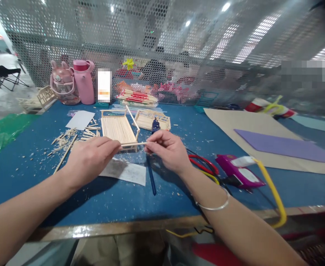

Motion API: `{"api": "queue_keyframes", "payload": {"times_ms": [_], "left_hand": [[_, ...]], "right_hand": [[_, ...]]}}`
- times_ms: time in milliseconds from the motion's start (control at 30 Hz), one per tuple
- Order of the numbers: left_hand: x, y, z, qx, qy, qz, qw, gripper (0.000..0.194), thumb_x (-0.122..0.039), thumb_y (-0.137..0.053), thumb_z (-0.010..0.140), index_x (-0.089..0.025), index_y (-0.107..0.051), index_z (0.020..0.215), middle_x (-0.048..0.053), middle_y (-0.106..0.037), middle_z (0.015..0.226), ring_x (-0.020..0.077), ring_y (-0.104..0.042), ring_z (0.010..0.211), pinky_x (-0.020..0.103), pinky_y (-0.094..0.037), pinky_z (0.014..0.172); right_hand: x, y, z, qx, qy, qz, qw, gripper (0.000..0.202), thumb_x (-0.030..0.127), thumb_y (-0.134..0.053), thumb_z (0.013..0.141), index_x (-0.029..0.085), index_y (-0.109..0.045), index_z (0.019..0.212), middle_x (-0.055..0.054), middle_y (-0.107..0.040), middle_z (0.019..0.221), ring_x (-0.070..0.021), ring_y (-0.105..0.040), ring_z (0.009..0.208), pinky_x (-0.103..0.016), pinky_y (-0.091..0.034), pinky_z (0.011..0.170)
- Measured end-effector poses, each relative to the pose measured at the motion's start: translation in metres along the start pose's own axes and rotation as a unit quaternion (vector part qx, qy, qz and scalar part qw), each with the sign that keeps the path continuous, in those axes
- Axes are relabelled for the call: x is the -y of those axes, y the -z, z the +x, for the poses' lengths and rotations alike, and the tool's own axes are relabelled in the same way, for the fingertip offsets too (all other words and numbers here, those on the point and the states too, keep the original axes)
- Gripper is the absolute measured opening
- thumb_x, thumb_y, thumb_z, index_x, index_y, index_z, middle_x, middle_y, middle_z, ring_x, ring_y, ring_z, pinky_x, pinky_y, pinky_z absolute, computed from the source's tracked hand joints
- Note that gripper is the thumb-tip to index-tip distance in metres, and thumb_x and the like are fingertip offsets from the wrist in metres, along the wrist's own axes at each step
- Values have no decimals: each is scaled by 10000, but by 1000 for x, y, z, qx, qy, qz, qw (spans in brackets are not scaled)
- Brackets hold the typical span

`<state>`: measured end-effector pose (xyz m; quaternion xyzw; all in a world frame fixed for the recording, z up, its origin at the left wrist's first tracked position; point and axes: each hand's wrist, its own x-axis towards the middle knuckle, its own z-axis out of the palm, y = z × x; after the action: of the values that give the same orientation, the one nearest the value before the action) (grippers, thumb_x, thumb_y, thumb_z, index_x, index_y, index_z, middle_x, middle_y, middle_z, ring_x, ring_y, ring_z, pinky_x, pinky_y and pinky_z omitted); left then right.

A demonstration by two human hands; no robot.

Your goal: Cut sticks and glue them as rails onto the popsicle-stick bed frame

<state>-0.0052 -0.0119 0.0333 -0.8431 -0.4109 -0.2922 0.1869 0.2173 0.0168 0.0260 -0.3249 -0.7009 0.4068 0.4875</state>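
Between my two hands a thin wooden stick (134, 144) is held level above the table. My left hand (92, 157) pinches its left end, and my right hand (168, 149) pinches its right end. Just behind the stick stands a small slatted wooden model (118, 129) with a thin frame and one slanted stick at its right side. A second, smaller wooden model (144, 121) lies behind it to the right. Beyond my right fingertips is a dark blue tool (156, 125); its slim blue handle-like part (151, 177) shows below my hand. A white paper piece (126, 171) lies underneath.
Stick offcuts (64, 138) litter the blue table (101, 207) at left. A purple hot glue gun (239, 171) with a yellow strip lies at right, near a purple foam sheet (284, 146). Pink bottles (84, 83) and stick bundles (137, 96) stand along the perforated metal screen (179, 37).
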Motion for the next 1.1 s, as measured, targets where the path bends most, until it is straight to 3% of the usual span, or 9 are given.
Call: {"api": "queue_keyframes", "payload": {"times_ms": [167,300,400,533,700,933,1100], "left_hand": [[12,5,1,-15,66,-51,996,296,-321,-411,903,-206,-684,909,39,-719,849,154,-650,748,243,-476,629],[25,6,1,-37,229,-150,961,332,-313,-379,899,-170,-646,1036,51,-711,847,152,-638,723,268,-492,679],[32,4,0,-23,294,-193,936,365,-383,-378,893,-169,-657,993,55,-700,898,160,-627,745,273,-490,676],[30,-4,-2,13,306,-235,923,394,-417,-372,888,-164,-665,964,56,-702,904,184,-622,816,296,-484,724],[24,-13,-4,19,313,-274,909,388,-426,-376,886,-174,-659,968,64,-697,981,201,-617,922,312,-477,799],[22,-12,-5,17,280,-257,925,307,-402,-455,855,-188,-671,899,61,-698,961,198,-620,902,327,-478,817],[22,-15,-6,4,292,-251,923,237,-370,-522,822,-208,-691,860,37,-715,918,195,-637,858,327,-498,802]], "right_hand": [[2,-1,1,-13,101,-257,961,110,240,-529,850,189,-626,846,-19,-659,785,-115,-590,711,-258,-446,673],[-2,-2,5,-57,177,-315,931,124,248,-550,843,208,-663,814,-28,-673,786,-142,-593,734,-295,-442,712],[-6,-8,7,-86,191,-337,918,130,265,-561,839,216,-679,813,-19,-666,718,-145,-576,677,-302,-429,679],[-12,-17,9,-78,200,-341,915,162,248,-535,856,192,-686,842,-29,-678,709,-144,-589,667,-297,-427,676],[-17,-23,8,-57,174,-335,924,193,253,-503,871,202,-689,882,-36,-701,766,-152,-623,723,-306,-442,712],[-18,-23,8,-56,178,-338,923,192,243,-507,870,179,-688,878,-44,-701,763,-146,-621,707,-300,-436,697],[-16,-25,7,-51,156,-320,933,161,248,-500,864,193,-641,921,-31,-670,768,-145,-596,729,-299,-428,705]]}}
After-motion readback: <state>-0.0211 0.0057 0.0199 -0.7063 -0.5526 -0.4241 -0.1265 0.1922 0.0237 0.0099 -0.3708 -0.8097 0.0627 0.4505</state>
